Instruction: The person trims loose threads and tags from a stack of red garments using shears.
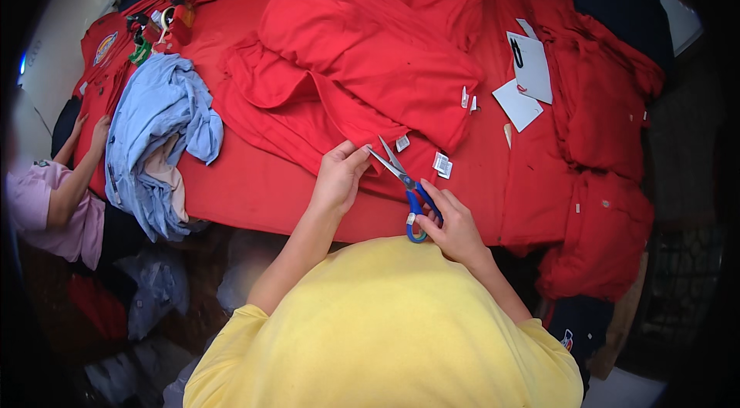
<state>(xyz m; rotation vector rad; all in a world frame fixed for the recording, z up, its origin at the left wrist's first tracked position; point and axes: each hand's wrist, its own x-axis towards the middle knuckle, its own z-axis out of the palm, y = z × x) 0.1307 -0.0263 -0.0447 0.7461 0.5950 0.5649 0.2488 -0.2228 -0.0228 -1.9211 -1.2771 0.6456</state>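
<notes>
Table point(254, 192): I'm seeing it draped in red, garments piled across it.
Red shirt point(370, 61): lying spread out, its hem edge pulled toward me for reach.
Left hand point(339, 177): pinching the hem, closed on the cloth — I think to be keeping it taut.
Right hand point(455, 227): gripping the scissors point(401, 177) by the blue loops — blades parted, pointing at the hem beside the left fingers.
White tags point(442, 164): lying just right of the blades.

We are holding the scissors point(406, 186) in the right hand point(455, 229), blades pointing away and left toward the left hand point(338, 177). The garment point(362, 61) is lying beyond both hands, its edge under the left fingers. Small tags point(442, 165) are lying just beyond the right hand. Paper cards point(528, 80) are lying farther right; a cloth heap point(158, 138) is lying well left.
</notes>
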